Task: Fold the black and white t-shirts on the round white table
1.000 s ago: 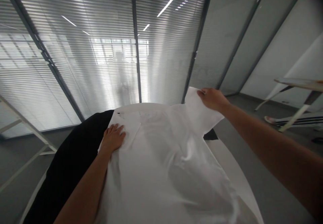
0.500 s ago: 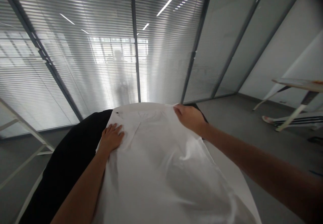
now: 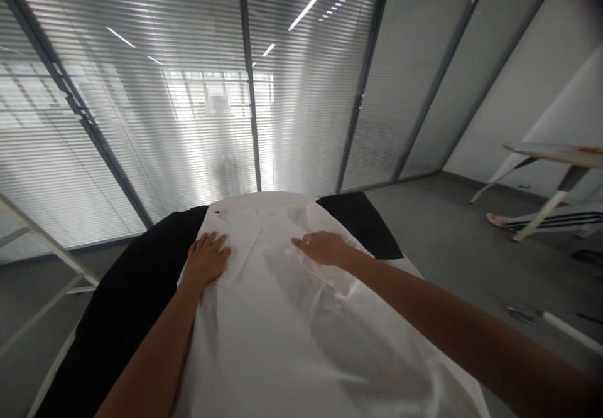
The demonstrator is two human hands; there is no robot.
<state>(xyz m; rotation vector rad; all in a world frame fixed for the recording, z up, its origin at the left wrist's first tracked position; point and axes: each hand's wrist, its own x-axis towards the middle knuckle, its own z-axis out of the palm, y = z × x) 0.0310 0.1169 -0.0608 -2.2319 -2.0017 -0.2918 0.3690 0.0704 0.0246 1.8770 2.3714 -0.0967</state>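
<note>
A white shirt (image 3: 254, 342) is spread over a round white table (image 3: 282, 198), its neckline toward the far edge. My left hand (image 3: 207, 258) lies flat with fingers spread, pressing on a folded-in part at the shirt's left side. My right hand (image 3: 323, 248) is closed on the edge of the short sleeve at the right side, which is turned inward over the shirt's body. The fingertips of that hand are partly hidden from view.
Black cloth (image 3: 136, 280) covers the left of the table, and another black piece (image 3: 362, 223) shows at the right. A white metal frame (image 3: 47, 248) stands at left. A wooden-topped table (image 3: 556, 154) and a person's striped trouser leg (image 3: 546, 218) are at right. Glass partitions with blinds stand ahead.
My right hand has moved left and nearer, carrying the right sleeve inward over the shirt and uncovering black cloth. My left hand has stayed in place.
</note>
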